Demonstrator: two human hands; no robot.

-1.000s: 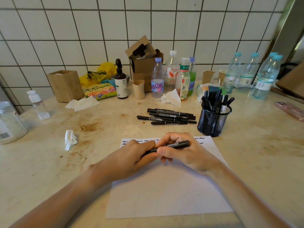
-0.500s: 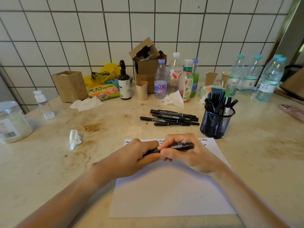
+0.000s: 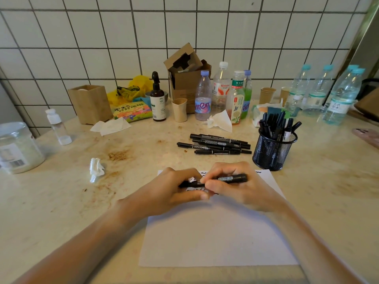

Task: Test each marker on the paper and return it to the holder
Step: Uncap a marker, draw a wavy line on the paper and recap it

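Hands meet over the paper (image 3: 215, 238): right hand (image 3: 242, 189) grips the black marker (image 3: 229, 178) lying sideways, left hand (image 3: 174, 193) pinches its left end. Mesh holder (image 3: 273, 151) stands nearer the right hand.

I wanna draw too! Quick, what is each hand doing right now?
Left hand: fingers curled round the left end of the black marker.
Right hand: grips the same marker's barrel, above the paper.
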